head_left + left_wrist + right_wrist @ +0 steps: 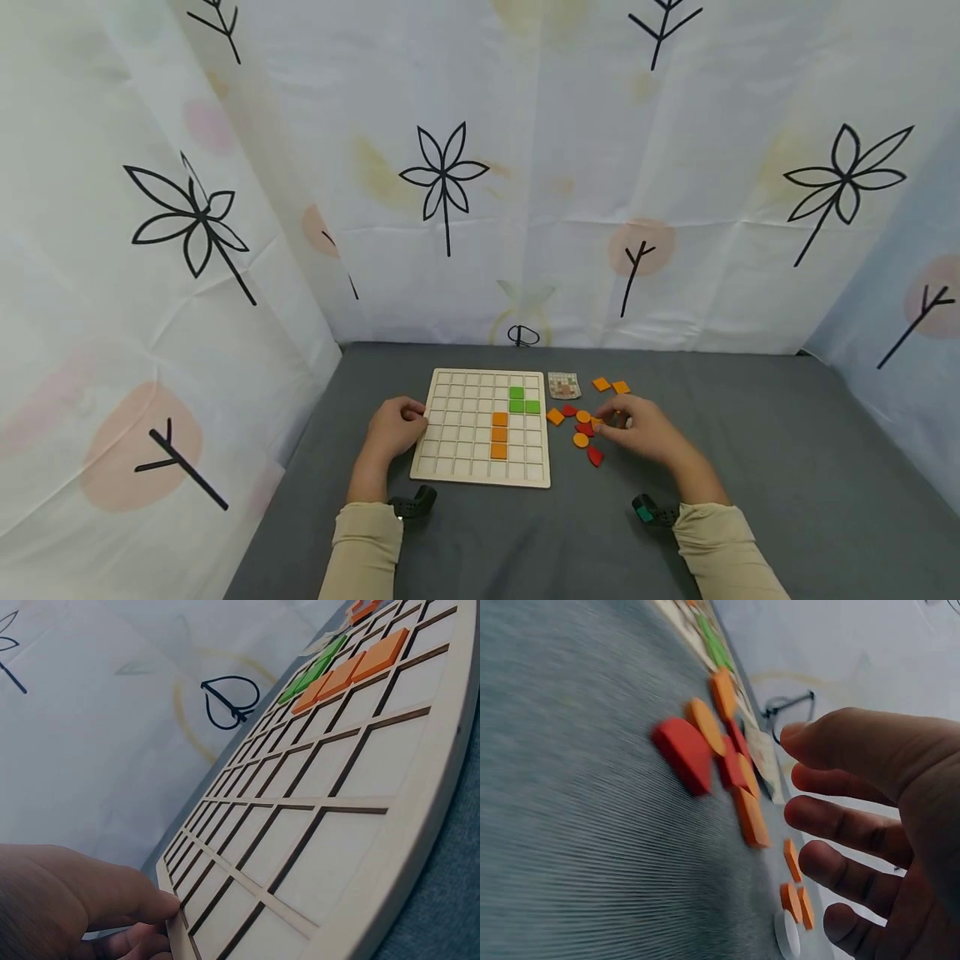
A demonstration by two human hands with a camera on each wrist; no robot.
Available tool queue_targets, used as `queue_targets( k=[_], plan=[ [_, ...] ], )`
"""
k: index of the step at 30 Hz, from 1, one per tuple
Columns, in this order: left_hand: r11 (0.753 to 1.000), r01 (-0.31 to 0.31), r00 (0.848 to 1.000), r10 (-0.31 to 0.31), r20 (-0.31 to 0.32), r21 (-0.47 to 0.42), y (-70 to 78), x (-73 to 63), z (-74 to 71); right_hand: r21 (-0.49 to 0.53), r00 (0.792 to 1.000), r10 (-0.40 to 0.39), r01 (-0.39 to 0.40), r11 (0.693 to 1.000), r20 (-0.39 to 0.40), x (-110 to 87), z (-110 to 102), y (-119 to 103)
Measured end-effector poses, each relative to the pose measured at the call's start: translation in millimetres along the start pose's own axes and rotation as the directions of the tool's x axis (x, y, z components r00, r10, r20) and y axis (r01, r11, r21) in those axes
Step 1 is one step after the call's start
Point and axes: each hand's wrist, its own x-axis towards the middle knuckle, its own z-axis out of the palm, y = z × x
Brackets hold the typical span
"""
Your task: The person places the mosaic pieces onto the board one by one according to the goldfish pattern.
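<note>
A pale wooden grid board (459, 433) lies on the grey cloth. My left hand (393, 427) holds its left edge, the thumb on the rim and the other fingers curled beside it in the left wrist view. Three orange squares (498, 434) sit in one column of cells, with three green squares (517, 406) grouped up and to the right. Over the loose pieces at the board's right is my right hand (643, 429). The right wrist view shows its fingers spread and holding nothing, close to a red curved piece (682, 754) and an orange block (750, 817).
A small printed card (564, 386) lies by the board's upper right corner. Orange diamonds (601, 384), orange discs (581, 440) and red pieces (595, 456) are scattered nearby. A white round thing (787, 934) shows in the right wrist view. Patterned curtains (555, 275) stand behind the table.
</note>
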Motion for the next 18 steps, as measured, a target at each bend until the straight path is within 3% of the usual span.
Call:
queue_targets(
  k=[6,18],
  plan=[
    [1.0,0.0,1.0,0.0,0.0,0.003,0.5,0.9,0.7,-0.024,0.997,0.015,-0.013,1.0,0.081,-9.6,5.2,-9.5],
    [1.0,0.012,1.0,-0.011,0.006,-0.007,2.1,-0.1,0.4,-0.108,0.991,0.06,-0.047,0.993,0.121,-16.6,12.7,-14.0]
  ],
)
